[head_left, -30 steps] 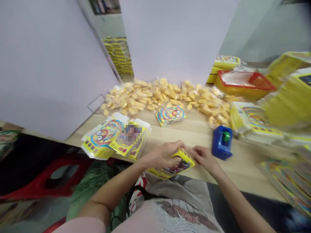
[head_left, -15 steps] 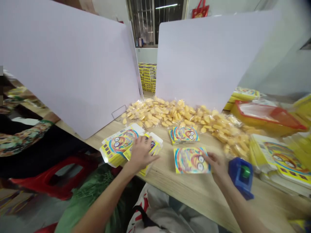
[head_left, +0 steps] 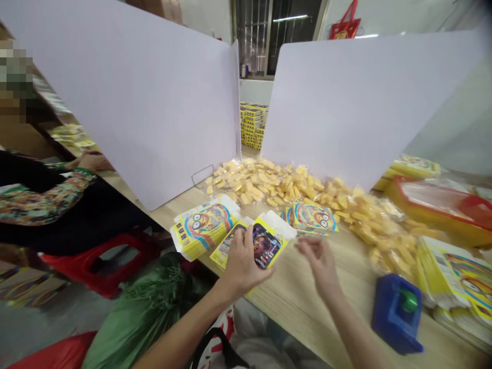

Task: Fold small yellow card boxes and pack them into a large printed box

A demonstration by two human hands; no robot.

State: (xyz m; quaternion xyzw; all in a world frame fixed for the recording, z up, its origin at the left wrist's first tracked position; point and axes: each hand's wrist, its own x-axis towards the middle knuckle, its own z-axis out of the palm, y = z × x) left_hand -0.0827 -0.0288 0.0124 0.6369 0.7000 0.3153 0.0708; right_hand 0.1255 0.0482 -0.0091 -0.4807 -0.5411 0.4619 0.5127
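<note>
My left hand (head_left: 244, 264) grips a flattened yellow box (head_left: 269, 241) with a dark printed picture and a white end flap. Its fingers lie across the printed face, the thumb along the lower edge. Close to that flap is my right hand (head_left: 321, 264), thumb and fingertips drawn together; whether anything is between them I cannot make out. To the left lies a stack of yellow boxes (head_left: 207, 225) with a cartoon face in glasses. Behind the held box, cartoon-printed cards or flat boxes (head_left: 315, 216) rest in a small pile.
Bagged yellow pieces (head_left: 284, 182) are heaped along the two white boards (head_left: 184, 113). A blue tape dispenser (head_left: 397, 312) stands at right, near more flat boxes (head_left: 457, 271) and a red-rimmed bin (head_left: 434, 200). At left, a co-worker's sleeve (head_left: 49, 200) shows beyond a red stool (head_left: 100, 261).
My right hand has let go of the cartoon-printed piece, which now lies on the small pile. My left hand has moved right, bringing the yellow box with it. The camera view has shifted left.
</note>
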